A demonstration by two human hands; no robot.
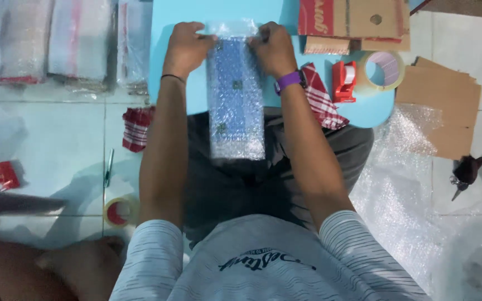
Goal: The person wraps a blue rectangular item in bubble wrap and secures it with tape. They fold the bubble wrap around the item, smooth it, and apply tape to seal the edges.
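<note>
Both hands are at the far end of a long blue item wrapped in bubble wrap (235, 100), which lies lengthwise from the edge of the low light-blue table (168, 78) back over the person's lap. Left hand (185, 47) pinches the far-left corner of the wrap, fingers curled on it; right hand (274, 49), w/ a purple wristband, grips the far-right corner the same way. The wrap sticks out past the item's far end as a loose clear flap. To do this well, I'd judge: keep both corners level, pull the flap taut and fold it flat vs. the item so no slack bunches up, thumbs pressing the crease evenly. A red tape dispenser (344, 81) w/ a roll of clear tape (383, 69) sits just right of the right wrist, w/in easy reach. Red-checked cloth (322, 100) lies under the right forearm. Far right there's cardboard (352, 19); more bubble wrap sheet (403, 184) spreads over the floor, near right.
</note>
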